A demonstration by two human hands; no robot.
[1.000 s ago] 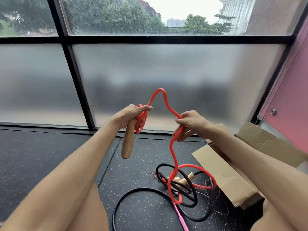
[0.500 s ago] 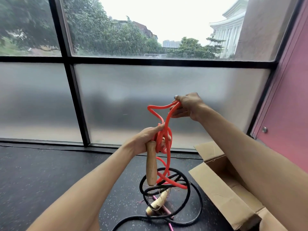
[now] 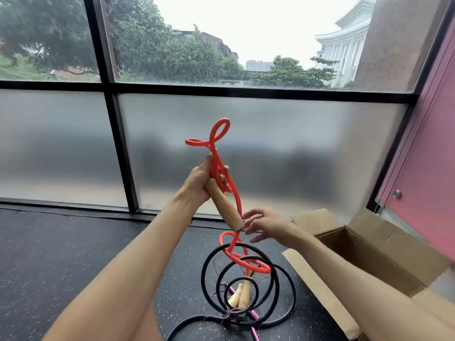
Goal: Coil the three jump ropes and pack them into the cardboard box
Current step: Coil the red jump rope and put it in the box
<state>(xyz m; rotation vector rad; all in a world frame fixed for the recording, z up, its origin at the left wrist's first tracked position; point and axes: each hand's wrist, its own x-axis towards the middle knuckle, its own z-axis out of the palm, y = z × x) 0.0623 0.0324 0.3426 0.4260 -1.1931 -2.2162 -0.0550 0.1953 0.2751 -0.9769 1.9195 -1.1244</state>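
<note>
My left hand (image 3: 200,179) is raised and grips the wooden handle (image 3: 224,207) of the red jump rope (image 3: 216,137), with several red loops bunched in the fist and two loops sticking up above it. The red rope hangs down past the handle to a coil on the floor. My right hand (image 3: 264,225) hovers open just right of the handle's lower end, blurred, holding nothing. A black jump rope (image 3: 246,289) lies in loose rings on the floor below, with wooden handles and a pink rope (image 3: 254,316) inside. The open cardboard box (image 3: 357,254) sits to the right.
A frosted glass window wall with black frames (image 3: 118,148) stands ahead. A pink wall (image 3: 423,168) closes the right side behind the box. The floor is dark speckled rubber (image 3: 61,254).
My right hand has let go of the red rope's upper loop and dropped down beside the handle's lower end. My left hand has risen and tilted the handle.
</note>
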